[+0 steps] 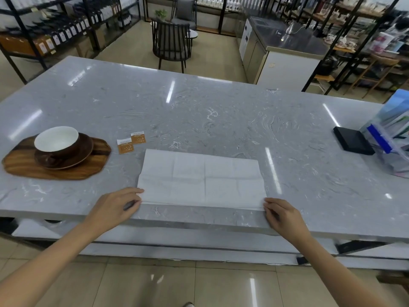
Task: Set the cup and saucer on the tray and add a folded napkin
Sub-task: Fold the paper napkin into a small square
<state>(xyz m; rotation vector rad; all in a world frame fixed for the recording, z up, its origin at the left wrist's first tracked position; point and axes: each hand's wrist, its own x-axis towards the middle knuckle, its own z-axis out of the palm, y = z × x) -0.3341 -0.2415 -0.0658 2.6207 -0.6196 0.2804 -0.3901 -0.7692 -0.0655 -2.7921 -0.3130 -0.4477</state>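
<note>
A white napkin [202, 179] lies spread flat on the grey marble table [199, 111], its near edge close to the table's front edge. My left hand [115, 208] pinches the napkin's near left corner. My right hand [282, 214] pinches its near right corner. At the far left, a brown cup with a white inside [57, 141] stands on a brown saucer [83, 156], and the saucer sits on a wooden tray [55, 170].
Two small orange-and-white sachets [131, 142] lie between the tray and the napkin. At the right edge stand a black box [352, 140] and a clear holder with blue packets [391, 138]. Beyond the table are a dark chair [171, 44], shelves and a counter.
</note>
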